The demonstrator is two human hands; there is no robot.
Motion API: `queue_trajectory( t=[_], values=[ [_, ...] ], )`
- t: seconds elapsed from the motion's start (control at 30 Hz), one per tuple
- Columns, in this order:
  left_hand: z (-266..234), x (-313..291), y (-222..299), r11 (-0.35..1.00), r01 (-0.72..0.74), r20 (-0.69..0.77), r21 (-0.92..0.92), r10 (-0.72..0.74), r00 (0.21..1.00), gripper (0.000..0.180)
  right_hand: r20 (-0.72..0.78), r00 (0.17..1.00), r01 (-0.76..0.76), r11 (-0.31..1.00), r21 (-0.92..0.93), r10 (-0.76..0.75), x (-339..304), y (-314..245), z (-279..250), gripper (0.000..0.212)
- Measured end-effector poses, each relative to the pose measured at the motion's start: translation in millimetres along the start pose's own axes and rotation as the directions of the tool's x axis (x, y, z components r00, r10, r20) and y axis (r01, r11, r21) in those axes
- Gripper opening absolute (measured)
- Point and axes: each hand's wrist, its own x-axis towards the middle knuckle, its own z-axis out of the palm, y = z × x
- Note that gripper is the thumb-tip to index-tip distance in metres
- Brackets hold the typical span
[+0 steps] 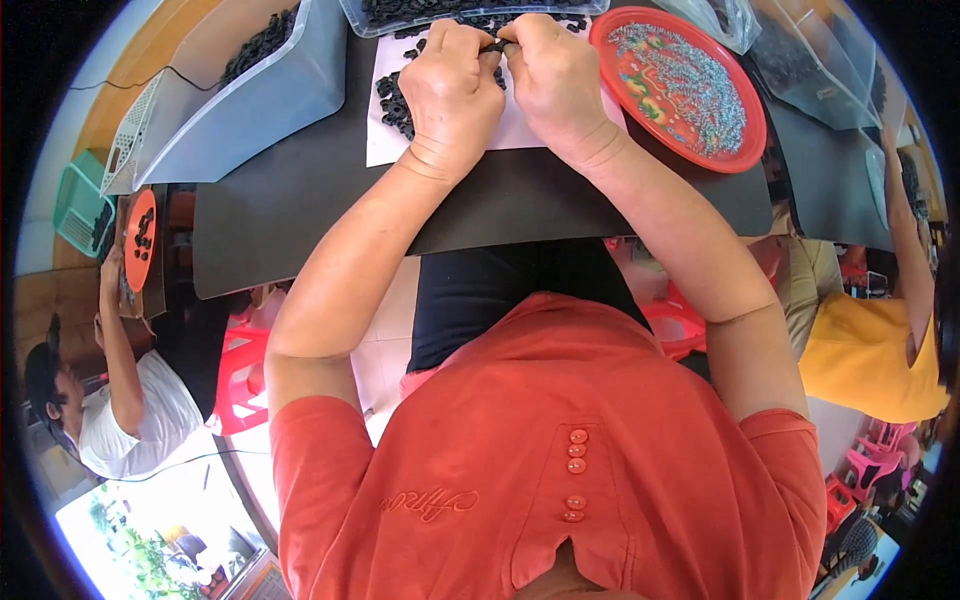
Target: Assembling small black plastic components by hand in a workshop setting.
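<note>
Both my hands meet at the far side of the black table point(300, 225), above a white sheet of paper point(388, 150). My left hand point(456, 90) is closed, with thumb and forefinger pinched together. My right hand point(556, 88) is pinched the same way, its fingertips almost touching the left ones. A small dark piece seems to be between the fingertips, but it is too hidden to name. Small black parts point(394, 104) lie loose on the paper beside and beyond my hands. Right of my right hand, a red round tray point(756, 122) holds many tiny silvery pieces.
A clear tub point(470, 14) of black parts stands beyond the paper. At left is a large translucent bin point(250, 120) with more. Another clear bin point(815, 70) and a plastic bag point(725, 22) are at right. People sit on both sides, one near an orange tray point(140, 255).
</note>
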Motion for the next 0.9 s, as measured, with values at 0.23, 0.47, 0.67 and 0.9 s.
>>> queue_trajectory(
  t=[0.23, 0.47, 0.67, 0.9],
  values=[
    [-3, 0, 0, 0.806, 0.489, 0.211, -0.333, -0.442, 0.872, 0.007, 0.032, 0.999, -0.019, 0.999, 0.050, 0.017, -1, 5, 2, 0.011],
    [-7, 7, 9, 0.722, 0.572, 0.256, -0.389, -0.511, 0.820, 0.005, 0.414, 0.783, -0.621, 0.625, 0.473, 0.465, 11, 7, -14, 0.016],
    [-9, 7, 6, 0.658, 0.641, 0.304, -0.395, -0.565, 0.767, 0.009, 0.410, 0.770, -0.638, 0.595, 0.489, 0.489, 14, -6, -18, 0.016],
    [-14, 14, 12, 0.492, 0.753, 0.393, -0.437, -0.648, 0.652, 0.009, 0.273, 0.900, -0.412, 0.868, 0.276, 0.341, 9, -2, -13, 0.015]
  ],
)
